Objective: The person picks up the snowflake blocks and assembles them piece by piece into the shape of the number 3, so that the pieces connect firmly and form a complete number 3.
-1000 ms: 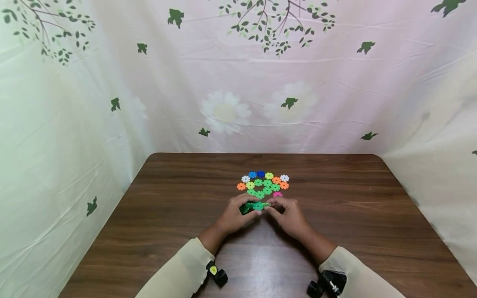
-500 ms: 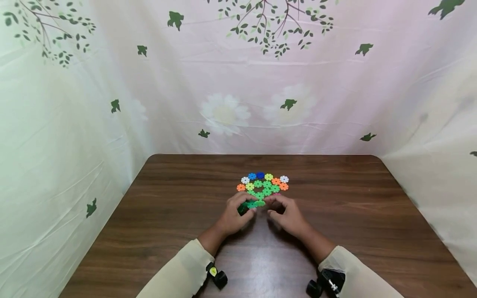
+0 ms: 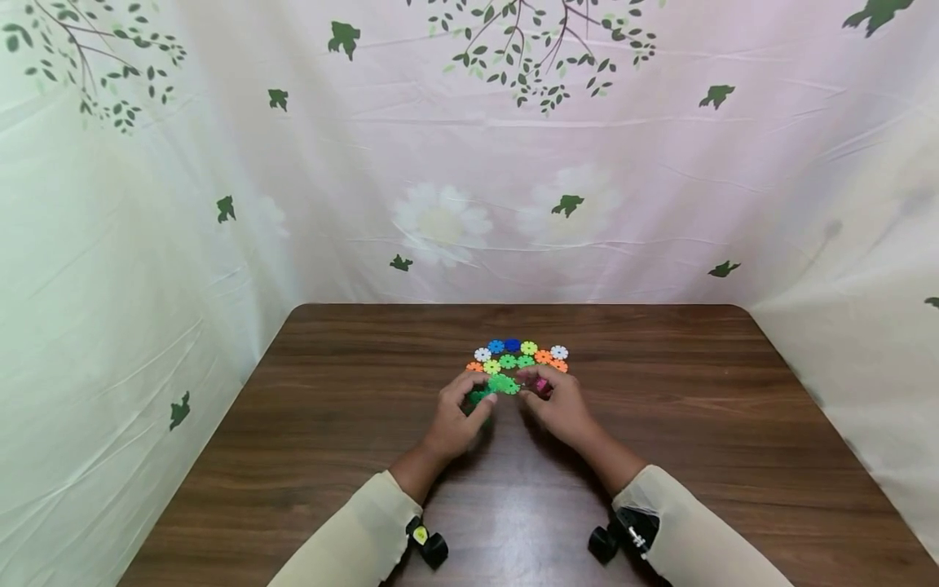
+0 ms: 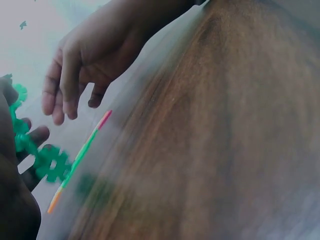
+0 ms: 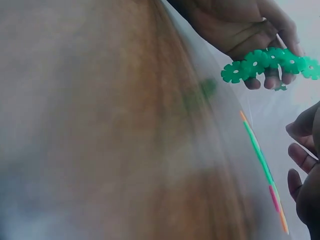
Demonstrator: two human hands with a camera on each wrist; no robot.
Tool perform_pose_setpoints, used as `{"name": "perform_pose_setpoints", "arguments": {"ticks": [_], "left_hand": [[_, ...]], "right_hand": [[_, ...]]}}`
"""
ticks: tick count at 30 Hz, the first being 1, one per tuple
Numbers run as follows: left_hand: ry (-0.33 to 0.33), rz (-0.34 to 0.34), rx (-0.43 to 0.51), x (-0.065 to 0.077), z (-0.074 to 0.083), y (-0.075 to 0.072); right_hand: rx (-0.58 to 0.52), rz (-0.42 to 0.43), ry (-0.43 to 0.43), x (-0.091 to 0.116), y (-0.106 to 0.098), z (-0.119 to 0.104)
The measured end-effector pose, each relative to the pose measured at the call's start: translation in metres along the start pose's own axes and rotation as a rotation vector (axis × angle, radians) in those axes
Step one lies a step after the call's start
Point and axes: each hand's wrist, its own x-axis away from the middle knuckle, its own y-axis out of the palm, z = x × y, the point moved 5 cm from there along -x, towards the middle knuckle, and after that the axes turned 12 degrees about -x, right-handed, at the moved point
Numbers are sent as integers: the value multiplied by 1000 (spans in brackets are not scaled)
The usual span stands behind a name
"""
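Note:
My left hand [image 3: 449, 420] pinches a chain of green interlocking flower discs [image 5: 272, 59] between thumb and fingers, raised above the table in both wrist views. In the head view the chain's free end [image 3: 504, 383] reaches right, toward my right hand [image 3: 561, 409]. That hand holds nothing; its fingers are loosely bent and apart from the chain, over the near right side of a flat group of flower discs. A pink disc [image 3: 541, 384] shows between its thumb and fingers. Some green discs in the group are hidden behind the chain and hands.
The flat group lies on the brown wooden table [image 3: 330, 456], with blue discs [image 3: 512, 346], a white disc [image 3: 560, 352], orange discs [image 3: 544, 357] and a yellow disc [image 3: 491, 367] along its outside. A printed cloth [image 3: 469, 163] hangs behind the table.
The right hand has let go of the chain's right end and moved slightly forward. The left hand has shifted a little forward, carrying the chain over the near discs of the group.

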Motion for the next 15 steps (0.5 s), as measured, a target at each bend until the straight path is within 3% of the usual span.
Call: {"name": "perform_pose_setpoints", "arguments": {"ticks": [10,15], "left_hand": [[-81,-70,49,0,0,0],[-86,-75,37,1,-1,0]], "right_hand": [[110,1,-101,-13,8,2],[191,-6,-141,-13,8,4]]}}
